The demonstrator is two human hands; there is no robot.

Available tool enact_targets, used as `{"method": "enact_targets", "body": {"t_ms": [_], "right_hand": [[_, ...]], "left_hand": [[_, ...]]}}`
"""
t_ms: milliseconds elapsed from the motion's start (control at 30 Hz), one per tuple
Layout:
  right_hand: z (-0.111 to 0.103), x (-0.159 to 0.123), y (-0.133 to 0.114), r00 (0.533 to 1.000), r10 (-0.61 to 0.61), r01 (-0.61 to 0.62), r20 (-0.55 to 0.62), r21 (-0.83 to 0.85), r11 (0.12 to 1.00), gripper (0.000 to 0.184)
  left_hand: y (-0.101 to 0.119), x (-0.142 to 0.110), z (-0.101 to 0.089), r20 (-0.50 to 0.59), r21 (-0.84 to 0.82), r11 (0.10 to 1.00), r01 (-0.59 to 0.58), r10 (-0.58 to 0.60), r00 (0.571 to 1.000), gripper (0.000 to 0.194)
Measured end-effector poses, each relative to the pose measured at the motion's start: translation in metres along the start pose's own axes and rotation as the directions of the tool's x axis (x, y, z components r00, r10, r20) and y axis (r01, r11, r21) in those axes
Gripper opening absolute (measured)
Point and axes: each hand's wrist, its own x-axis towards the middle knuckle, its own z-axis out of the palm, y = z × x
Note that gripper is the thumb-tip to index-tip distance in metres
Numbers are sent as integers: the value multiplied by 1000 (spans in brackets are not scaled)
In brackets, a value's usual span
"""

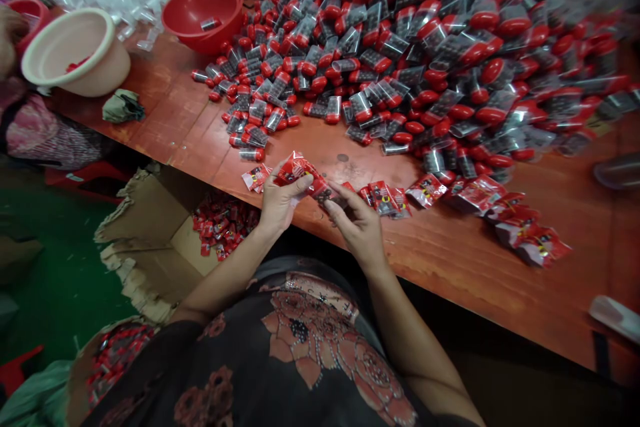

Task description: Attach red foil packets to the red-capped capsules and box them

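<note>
Just above the table's front edge, my left hand (283, 203) is closed around a red printed packet (299, 167), thumb on top. At the packet's right end, a small clear and dark part (325, 195) shows between my hands. My right hand (357, 223) pinches that end with thumb and fingers; its exact hold is partly hidden. One flat printed packet (256, 177) lies left of my left hand. Several more packets (383, 199) lie in a row to the right of my right hand. Behind them rises a large pile of clear dark-filled tubes with red caps (370, 53).
A red bowl (200, 10) and a white tub (75, 57) stand at the back left, near a crumpled cloth (123, 107). Below the table edge, an open cardboard box (150, 260) holds red packets. Another person's hand (10, 37) shows at far left.
</note>
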Motion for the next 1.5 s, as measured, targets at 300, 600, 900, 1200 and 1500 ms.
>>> {"method": "enact_targets", "body": {"t_ms": [300, 600, 900, 1200, 1500], "right_hand": [[6, -6, 3, 996, 62, -53, -60, 138, 989, 33], [27, -13, 11, 978, 60, 8, -202, 317, 948, 28], [31, -20, 15, 973, 109, -28, -201, 368, 929, 24], [31, -17, 14, 957, 211, -81, -199, 514, 854, 23], [40, -17, 13, 913, 278, -64, -297, 568, 820, 25]], "left_hand": [[6, -5, -1, 114, 119, 988, 99, -113, 987, 60], [-4, -11, 1, 151, 129, 991, 30, -50, 987, 58], [-8, -15, 0, 200, 191, 976, 102, -140, 970, 58], [-12, -14, 4, 203, 181, 980, 88, -124, 971, 34], [-32, -25, 12, 8, 28, 998, -54, 53, 999, 31]]}}
